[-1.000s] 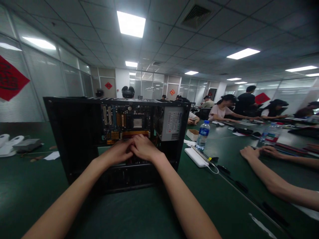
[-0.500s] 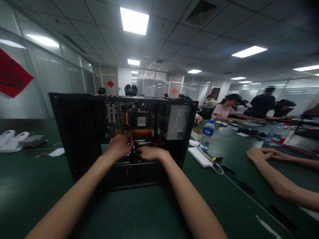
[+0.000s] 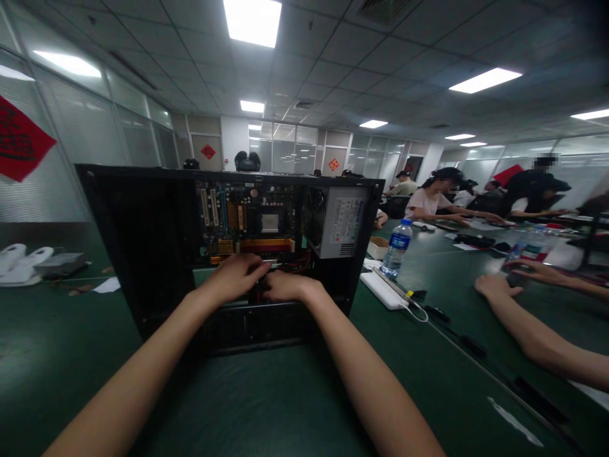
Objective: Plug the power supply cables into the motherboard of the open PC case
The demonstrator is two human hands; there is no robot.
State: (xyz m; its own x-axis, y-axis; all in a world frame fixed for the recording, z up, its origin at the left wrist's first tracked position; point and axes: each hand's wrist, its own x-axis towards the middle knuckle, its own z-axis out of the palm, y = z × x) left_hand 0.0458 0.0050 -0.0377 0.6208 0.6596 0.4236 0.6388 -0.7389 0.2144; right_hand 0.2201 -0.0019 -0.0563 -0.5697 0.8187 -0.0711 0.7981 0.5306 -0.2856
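PC case [image 3: 143, 254] stands open at frame centre on green table [image 3: 47, 362]. Left hand [image 3: 233, 279] and right hand [image 3: 285, 287] meet inside it, just below motherboard [image 3: 238, 219]. Fingers curled narrow, tips touching; can't tell what they pinch.

The dark green table [image 3: 295, 406] bears an open computer case [image 3: 143, 254], a water bottle [image 3: 397, 247] and a flat white box [image 3: 383, 291].

Two forearms are showing bare all the way, slim and long, with skin uncovered from elbow to wrist. The left hand [image 3: 235, 276] and right hand [image 3: 288, 287] are showing bare as well, ungloved.
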